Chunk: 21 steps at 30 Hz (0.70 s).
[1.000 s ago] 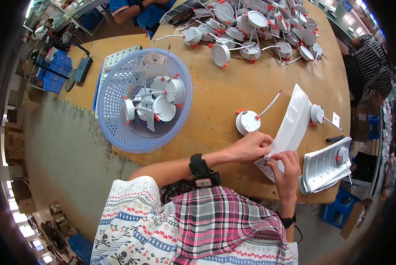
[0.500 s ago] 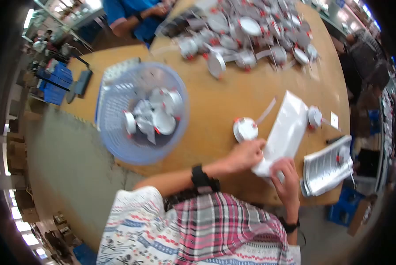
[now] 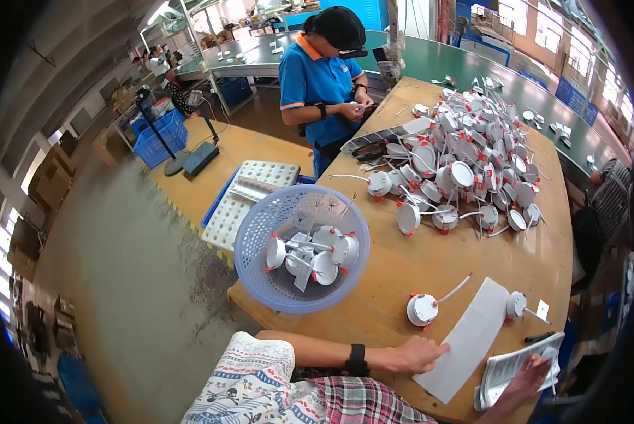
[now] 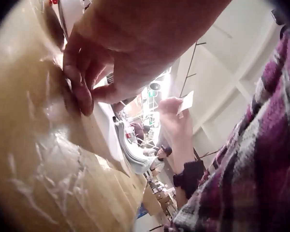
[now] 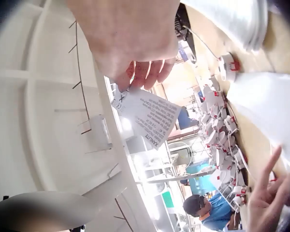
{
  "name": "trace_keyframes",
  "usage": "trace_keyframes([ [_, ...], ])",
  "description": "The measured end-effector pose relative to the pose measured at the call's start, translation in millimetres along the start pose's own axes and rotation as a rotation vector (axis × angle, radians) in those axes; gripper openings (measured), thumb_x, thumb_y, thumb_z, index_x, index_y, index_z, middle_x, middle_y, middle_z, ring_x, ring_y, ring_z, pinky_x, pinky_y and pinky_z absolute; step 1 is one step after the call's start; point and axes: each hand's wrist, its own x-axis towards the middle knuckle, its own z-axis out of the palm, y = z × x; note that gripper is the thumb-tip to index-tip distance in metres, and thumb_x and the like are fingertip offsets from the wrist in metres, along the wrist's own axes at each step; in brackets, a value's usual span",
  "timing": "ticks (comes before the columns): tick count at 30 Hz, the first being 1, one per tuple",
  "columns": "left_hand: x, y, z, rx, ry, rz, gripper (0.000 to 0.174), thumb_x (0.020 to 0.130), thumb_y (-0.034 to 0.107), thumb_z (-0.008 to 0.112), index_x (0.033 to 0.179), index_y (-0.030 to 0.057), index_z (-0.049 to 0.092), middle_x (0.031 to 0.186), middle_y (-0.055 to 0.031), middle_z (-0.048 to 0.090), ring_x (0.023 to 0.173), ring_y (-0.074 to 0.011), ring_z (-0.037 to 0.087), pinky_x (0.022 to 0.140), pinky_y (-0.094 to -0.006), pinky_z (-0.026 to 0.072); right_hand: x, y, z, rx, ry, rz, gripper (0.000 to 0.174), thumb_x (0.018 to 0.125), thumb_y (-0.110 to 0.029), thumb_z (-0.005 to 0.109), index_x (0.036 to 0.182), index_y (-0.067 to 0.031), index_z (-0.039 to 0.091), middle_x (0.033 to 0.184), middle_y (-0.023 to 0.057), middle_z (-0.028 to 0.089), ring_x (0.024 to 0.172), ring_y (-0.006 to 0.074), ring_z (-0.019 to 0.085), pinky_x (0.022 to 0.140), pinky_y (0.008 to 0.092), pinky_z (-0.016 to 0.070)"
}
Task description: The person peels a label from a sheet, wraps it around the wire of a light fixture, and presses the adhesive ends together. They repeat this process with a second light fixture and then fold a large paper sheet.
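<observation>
In the right wrist view my right hand [image 5: 135, 67] pinches a small white printed label [image 5: 147, 116] by one end. The head view has this hand [image 3: 527, 380] raised over a stack of printed sheets [image 3: 497, 385], covering part of it. My left hand [image 3: 419, 355] rests at the left edge of a long white strip of paper [image 3: 472, 336], its index finger stretched onto it. A round white downlight [image 3: 423, 309] with red clips and a white cable lies just beyond the left hand. Another downlight [image 3: 516, 304] sits by the strip's far end.
A blue perforated basket [image 3: 260, 290] with several downlights stands at the table's left edge. A large heap of downlights [image 3: 465, 166] covers the table's far part. A black pen [image 3: 539, 337] lies near the sheets. Across the table is a person in a blue shirt [image 3: 324, 92].
Both hands were together at the strip's near end. The right hand has come away to the right with a label, while the left stays by the strip. The head view has tilted up.
</observation>
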Motion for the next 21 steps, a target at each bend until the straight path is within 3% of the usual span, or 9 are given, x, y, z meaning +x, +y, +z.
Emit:
trace_keyframes([
  [2, 0, 5, -6, -0.025, 0.088, 0.03, 0.05, 0.078, 0.02, 0.059, 0.123, 0.0051, 0.045, 0.073, -0.0151, 0.058, 0.064, -0.0322, 0.058, 0.055, -0.0416, 0.0466, 5, 20, -18, -0.007, -0.166, 0.081, 0.019, 0.093, -0.016, 0.05, 0.109, -0.0052, 0.05, 0.093, 0.0041, 0.052, 0.09, 0.0151, 0.05, 0.09, 0.0326, 0.0389],
  [3, 0, 5, -8, -0.054, 0.206, 0.045, 0.052, 0.077, 0.021, 0.061, 0.124, 0.0056, 0.044, 0.081, -0.0162, 0.058, 0.072, -0.0314, 0.059, 0.061, -0.041, 0.0471, -12, 5, 34, -0.126, -0.143, 0.107, 0.011, 0.091, -0.012, 0.053, 0.099, -0.0053, 0.05, 0.085, 0.0029, 0.053, 0.081, 0.0114, 0.051, 0.08, 0.0264, 0.0407],
  [4, -1, 4, -11, -0.083, 0.323, 0.058, 0.054, 0.077, 0.022, 0.062, 0.125, 0.0061, 0.043, 0.09, -0.0174, 0.059, 0.08, -0.0305, 0.059, 0.067, -0.0405, 0.0476, -20, -4, 55, -0.398, -0.284, 0.089, 0.008, 0.091, -0.01, 0.054, 0.089, -0.0066, 0.048, 0.08, 0.0008, 0.051, 0.075, 0.0077, 0.047, 0.07, 0.0215, 0.0376],
  [7, -4, 2, -57, 0.196, 0.676, 0.146, 0.06, 0.076, 0.021, 0.064, 0.127, 0.0038, 0.04, 0.11, -0.0175, 0.051, 0.104, -0.0292, 0.05, 0.088, -0.0399, 0.0392, -40, -6, 96, -0.413, -0.288, 0.154, 0.013, 0.09, -0.009, 0.055, 0.082, -0.0077, 0.044, 0.076, -0.0022, 0.044, 0.071, 0.0049, 0.041, 0.064, 0.0196, 0.0325],
  [10, 0, -27, -58, 0.314, 0.655, 0.109, 0.066, 0.075, 0.021, 0.065, 0.129, -0.0016, 0.035, 0.116, -0.0174, 0.046, 0.113, -0.0316, 0.043, 0.096, -0.0411, 0.0305, -42, -2, 105, -0.492, -0.389, 0.186, 0.012, 0.087, -0.005, 0.056, 0.083, -0.0069, 0.045, 0.076, -0.0036, 0.041, 0.07, 0.004, 0.038, 0.063, 0.0182, 0.0313],
  [13, 0, -38, -46, 0.128, 0.361, -0.019, 0.07, 0.075, 0.024, 0.066, 0.13, -0.0045, 0.032, 0.116, -0.0182, 0.046, 0.112, -0.035, 0.044, 0.097, -0.0411, 0.0309, -46, -8, 132, -0.454, -0.4, 0.285, 0.016, 0.078, 0.005, 0.059, 0.085, -0.0029, 0.047, 0.078, 0.0002, 0.046, 0.075, 0.0073, 0.045, 0.07, 0.0184, 0.0366],
  [16, -10, -23, -37, 0.137, 0.334, -0.136, 0.078, 0.072, 0.03, 0.07, 0.131, -0.0045, 0.032, 0.119, -0.019, 0.045, 0.112, -0.0363, 0.043, 0.097, -0.0414, 0.0311, -43, 4, 135, -0.488, -0.46, 0.247, 0.012, 0.079, 0.004, 0.059, 0.084, -0.0013, 0.049, 0.079, 0.0012, 0.048, 0.076, 0.0083, 0.047, 0.071, 0.0201, 0.0382],
  [19, -14, -14, -41, 0.068, 0.605, -0.077, 0.085, 0.068, 0.036, 0.075, 0.13, -0.0036, 0.033, 0.116, -0.0175, 0.047, 0.109, -0.0332, 0.045, 0.093, -0.0413, 0.0346, -43, 9, 140, -0.674, -0.549, 0.198, 0.013, 0.077, 0.001, 0.063, 0.084, -0.0001, 0.052, 0.079, 0.0045, 0.052, 0.078, 0.0124, 0.051, 0.073, 0.0249, 0.0423],
  [21, -11, -10, -54, -0.122, 0.728, 0.123, 0.09, 0.062, 0.039, 0.079, 0.13, -0.001, 0.034, 0.115, -0.0169, 0.048, 0.105, -0.0328, 0.047, 0.089, -0.0427, 0.0372, -47, -2, 161, -0.859, -0.636, 0.069, 0.013, 0.075, -0.002, 0.067, 0.08, -0.0007, 0.055, 0.075, 0.0077, 0.058, 0.072, 0.0157, 0.056, 0.069, 0.0281, 0.0436],
])
